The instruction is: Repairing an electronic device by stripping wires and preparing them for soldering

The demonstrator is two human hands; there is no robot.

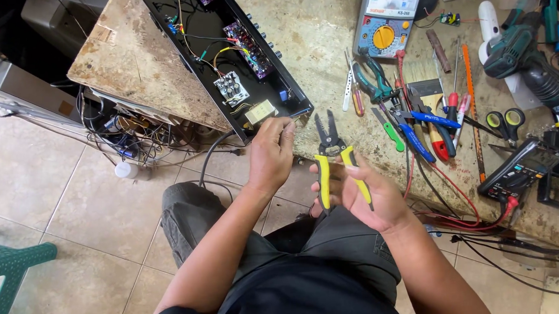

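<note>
Stripper [333, 153] gripped in my right hand [370, 200], jaws parted, nothing cut yet; left hand [270, 154] pinches a thin wire beside the open amplifier case [289, 87].

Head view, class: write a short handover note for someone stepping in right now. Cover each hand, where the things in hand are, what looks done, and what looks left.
Right hand: grips the yellow-handled wire stripper, jaws open, pointing away over the bench edge.
Left hand: fingers pinched at the corner of the open black metal chassis; whether they hold a wire cannot be told.
Chassis lies on the worn workbench, lid off, purple circuit boards and wiring exposed.
Done: chassis opened, stripper picked up.
Left: the stripper's jaws touch nothing yet.
</note>
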